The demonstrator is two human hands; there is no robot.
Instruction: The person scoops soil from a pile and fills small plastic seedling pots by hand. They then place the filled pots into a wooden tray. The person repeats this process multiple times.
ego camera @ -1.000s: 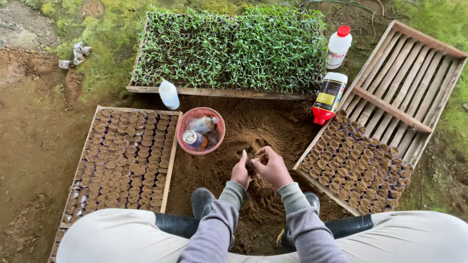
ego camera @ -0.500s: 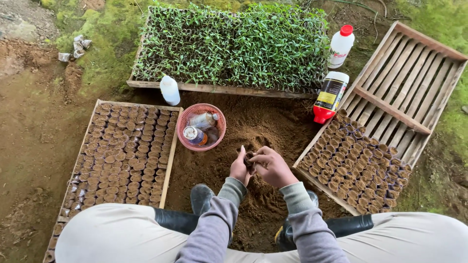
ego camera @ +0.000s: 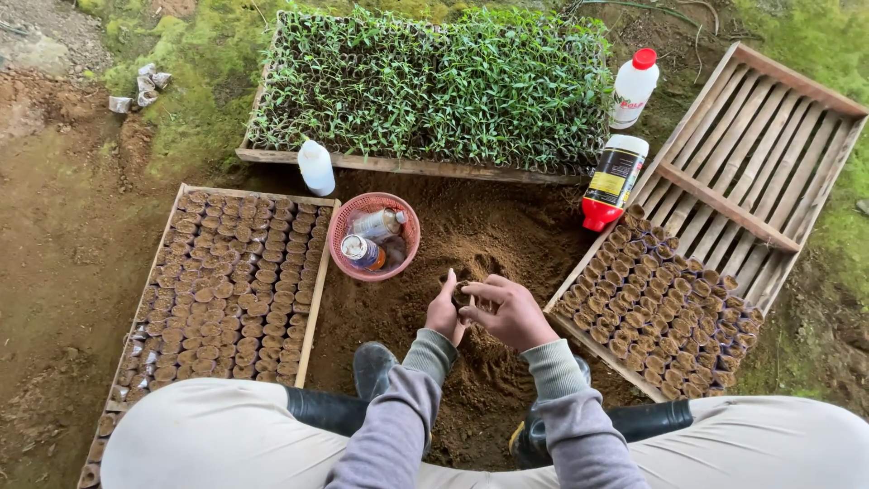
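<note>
My left hand and my right hand meet over a heap of loose brown soil. Between them they hold a small dark seedling pot, the left hand cupping it and the right hand's fingers pressing at its top. A wooden tray packed with several soil-filled pots lies to the left. To the right a slatted wooden tray holds several rolled pots in its near half.
A wooden tray of green seedlings stands behind the soil. A pink basket holds bottles. A white bottle, a red-capped white bottle and an upturned dark-labelled bottle stand nearby. My boots rest below the hands.
The hands have stayed together on the small pot, with the right fingers shifting slightly at its top. The view has tipped a little.
</note>
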